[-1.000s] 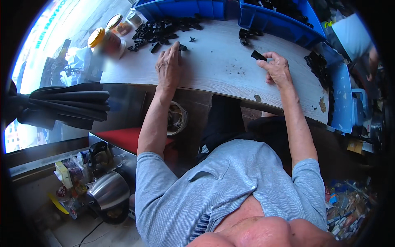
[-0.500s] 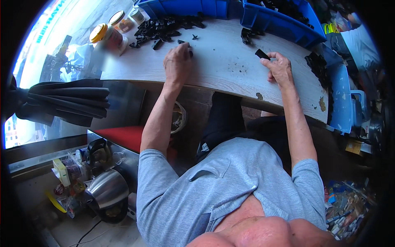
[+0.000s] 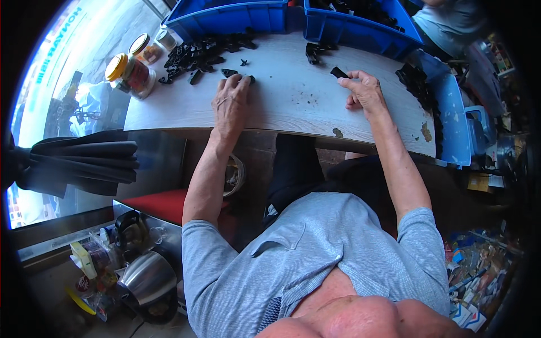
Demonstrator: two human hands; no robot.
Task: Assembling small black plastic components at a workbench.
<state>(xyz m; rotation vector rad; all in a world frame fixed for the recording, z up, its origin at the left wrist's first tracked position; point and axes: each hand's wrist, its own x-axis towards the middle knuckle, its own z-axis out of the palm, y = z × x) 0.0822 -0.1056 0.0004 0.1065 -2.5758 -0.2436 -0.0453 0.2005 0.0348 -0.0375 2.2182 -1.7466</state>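
Observation:
My right hand (image 3: 366, 96) is raised over the right half of the pale wooden table, pinching a short black plastic piece (image 3: 338, 72) between thumb and fingers. Its other fingers curl inward. On the left half, my left hand (image 3: 229, 104) rests with bent fingers pointing down at the tabletop. A small dark part (image 3: 252, 79) shows at its fingertips, mostly hidden by them. Just beyond those fingers lies another black piece (image 3: 229, 72). A tiny star-shaped black part (image 3: 243, 62) lies farther back, beside a heap of black plastic parts (image 3: 197, 55).
Blue bins (image 3: 228, 21) (image 3: 360, 28) stand along the far edge. Jars (image 3: 131, 76) are at the left by the window. More black parts (image 3: 315, 52) lie before the right bin, and others (image 3: 416, 84) near a light-blue crate (image 3: 455, 121). Another person (image 3: 453, 25) is at upper right.
The view has shifted, so the table appears farther left. My left fingers have drawn slightly back from the black piece beyond them. My right hand keeps its hold, and the other person is nearer.

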